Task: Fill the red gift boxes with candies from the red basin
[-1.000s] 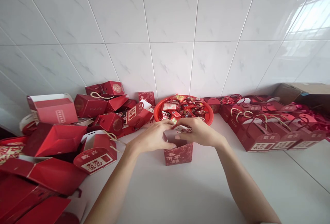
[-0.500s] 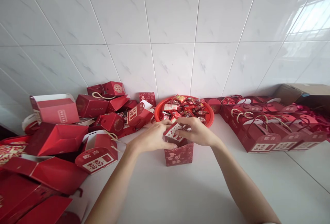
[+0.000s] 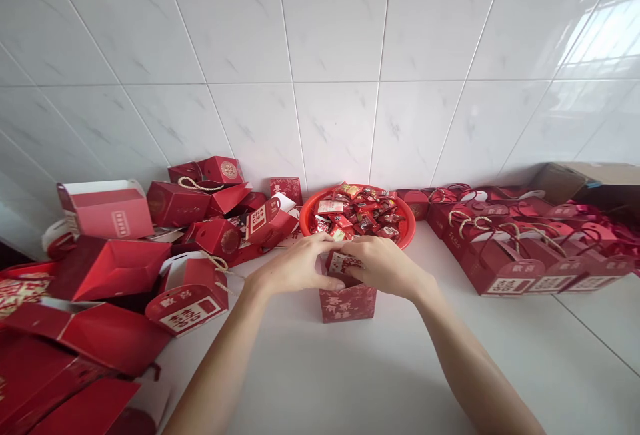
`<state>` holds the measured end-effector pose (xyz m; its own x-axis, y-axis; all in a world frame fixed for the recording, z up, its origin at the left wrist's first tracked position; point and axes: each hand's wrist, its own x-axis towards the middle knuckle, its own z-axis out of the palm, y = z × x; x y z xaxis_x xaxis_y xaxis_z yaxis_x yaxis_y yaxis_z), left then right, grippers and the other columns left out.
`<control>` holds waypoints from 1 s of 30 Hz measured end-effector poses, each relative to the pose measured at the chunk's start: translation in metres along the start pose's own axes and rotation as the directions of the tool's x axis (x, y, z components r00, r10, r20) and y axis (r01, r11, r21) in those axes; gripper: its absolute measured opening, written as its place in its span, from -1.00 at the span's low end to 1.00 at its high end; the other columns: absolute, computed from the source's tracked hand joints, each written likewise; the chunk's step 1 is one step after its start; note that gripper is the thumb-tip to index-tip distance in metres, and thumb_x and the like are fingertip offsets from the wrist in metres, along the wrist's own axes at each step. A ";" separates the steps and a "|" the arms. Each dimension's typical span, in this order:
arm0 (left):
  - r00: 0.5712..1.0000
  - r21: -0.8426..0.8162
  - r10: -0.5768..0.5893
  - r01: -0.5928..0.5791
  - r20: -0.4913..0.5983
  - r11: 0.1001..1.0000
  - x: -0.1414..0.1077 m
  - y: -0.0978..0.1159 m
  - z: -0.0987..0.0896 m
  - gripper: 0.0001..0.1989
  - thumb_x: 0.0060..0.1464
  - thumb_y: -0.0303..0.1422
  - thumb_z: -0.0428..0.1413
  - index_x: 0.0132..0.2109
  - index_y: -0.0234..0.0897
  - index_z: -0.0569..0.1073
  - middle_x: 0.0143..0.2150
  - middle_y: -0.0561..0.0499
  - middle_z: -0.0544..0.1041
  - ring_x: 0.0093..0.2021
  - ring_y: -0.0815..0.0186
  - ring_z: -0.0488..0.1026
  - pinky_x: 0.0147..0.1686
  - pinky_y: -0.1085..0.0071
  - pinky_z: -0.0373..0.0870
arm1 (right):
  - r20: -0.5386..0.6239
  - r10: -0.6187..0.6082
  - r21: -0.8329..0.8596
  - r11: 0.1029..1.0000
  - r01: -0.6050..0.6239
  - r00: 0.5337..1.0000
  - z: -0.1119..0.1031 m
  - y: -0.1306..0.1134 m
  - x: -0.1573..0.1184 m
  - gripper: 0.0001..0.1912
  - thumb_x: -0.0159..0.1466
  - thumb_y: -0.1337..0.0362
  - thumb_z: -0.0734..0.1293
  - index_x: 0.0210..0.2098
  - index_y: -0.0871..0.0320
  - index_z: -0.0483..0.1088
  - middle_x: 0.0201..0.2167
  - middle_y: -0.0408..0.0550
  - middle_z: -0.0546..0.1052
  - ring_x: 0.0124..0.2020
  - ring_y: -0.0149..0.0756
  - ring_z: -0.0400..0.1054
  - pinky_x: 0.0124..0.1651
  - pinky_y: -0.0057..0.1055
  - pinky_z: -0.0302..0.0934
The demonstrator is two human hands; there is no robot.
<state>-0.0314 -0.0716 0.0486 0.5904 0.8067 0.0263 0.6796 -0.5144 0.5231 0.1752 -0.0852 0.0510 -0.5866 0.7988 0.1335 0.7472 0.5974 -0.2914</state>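
Observation:
A small red patterned box (image 3: 347, 303) stands upright on the pale table, its top open. My left hand (image 3: 300, 265) grips its left upper edge, thumb across the rim. My right hand (image 3: 385, 263) is closed on a white card with red print (image 3: 342, 261), which is partly inside the box opening. Fingers hide part of the card and rim. Just behind my hands is a round red basin (image 3: 409, 227) full of wrapped sweets (image 3: 367, 223).
Open red gift boxes (image 3: 115, 268) are heaped on the left. Red boxes with rope handles (image 3: 500, 275) stand in rows on the right, near a brown cardboard box (image 3: 590, 175). A white tiled wall (image 3: 335, 121) rises behind.
My right hand has moved slightly down and the card has sunk lower into the box. My left hand stays at the box's edge.

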 end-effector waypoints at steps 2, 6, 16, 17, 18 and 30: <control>1.000 0.000 -0.007 0.007 -0.007 1.000 0.000 0.000 0.000 -0.40 -0.03 -0.20 0.35 0.19 0.02 0.49 0.17 -0.01 0.48 0.15 0.04 0.43 0.09 0.25 0.35 | -0.002 -0.003 0.001 1.000 0.003 1.000 -0.001 0.000 0.000 -0.76 0.26 0.48 0.30 -0.12 0.17 0.51 -0.32 -0.04 0.56 -0.36 -0.33 0.34 -0.39 -0.43 -0.06; 1.000 0.011 0.000 0.000 -0.010 1.000 0.000 0.000 0.000 -0.39 -0.03 -0.22 0.36 0.21 0.04 0.49 0.13 -0.01 0.51 0.12 0.05 0.46 0.04 0.25 0.39 | 0.000 -0.011 -0.026 1.000 0.011 1.000 0.002 0.000 0.001 -0.69 0.25 0.54 0.25 -0.13 0.15 0.52 -0.32 -0.05 0.57 -0.34 -0.32 0.37 -0.38 -0.42 -0.05; 0.995 0.003 0.089 -0.089 -0.048 0.996 0.000 -0.007 0.002 -0.39 -0.02 -0.22 0.36 0.21 0.08 0.48 0.06 0.01 0.54 0.03 0.09 0.53 -0.01 0.29 0.43 | -0.030 -0.022 0.060 0.998 0.024 0.999 -0.003 0.002 -0.006 -0.71 0.24 0.51 0.28 -0.12 0.15 0.53 -0.29 -0.05 0.61 -0.28 -0.26 0.43 -0.30 -0.42 0.09; 0.994 0.013 0.096 -0.096 -0.058 0.995 0.000 -0.008 0.003 -0.40 -0.02 -0.21 0.36 0.20 0.08 0.49 0.05 0.01 0.55 0.03 0.09 0.53 -0.02 0.30 0.43 | -0.037 -0.024 0.072 0.997 0.026 0.999 -0.005 0.002 -0.007 -0.71 0.25 0.50 0.29 -0.11 0.15 0.54 -0.28 -0.05 0.62 -0.27 -0.25 0.44 -0.28 -0.41 0.10; 0.992 0.024 0.105 -0.103 -0.071 0.994 0.000 -0.008 0.003 -0.42 -0.02 -0.19 0.36 0.19 0.08 0.50 0.05 0.01 0.55 0.03 0.10 0.53 -0.03 0.30 0.43 | -0.044 -0.025 0.085 0.996 0.028 0.999 -0.006 0.003 -0.008 -0.73 0.27 0.49 0.29 -0.11 0.14 0.54 -0.28 -0.05 0.62 -0.27 -0.25 0.45 -0.28 -0.41 0.12; 0.997 0.044 0.038 -0.035 -0.072 0.998 -0.003 -0.010 -0.004 -0.33 0.03 -0.17 0.30 0.30 0.02 0.39 0.27 0.00 0.48 0.22 0.03 0.45 0.12 0.25 0.39 | -0.076 0.089 0.187 0.980 -0.073 0.993 -0.022 0.031 -0.019 -0.31 0.18 0.10 0.49 0.26 0.10 0.33 0.02 0.10 0.53 -0.02 -0.05 0.44 -0.10 -0.28 0.29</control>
<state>-0.0421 -0.0681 0.0472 0.5825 0.8057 0.1075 0.6771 -0.5541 0.4843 0.2168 -0.0803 0.0600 -0.4927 0.8517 0.1786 0.7164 0.5135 -0.4724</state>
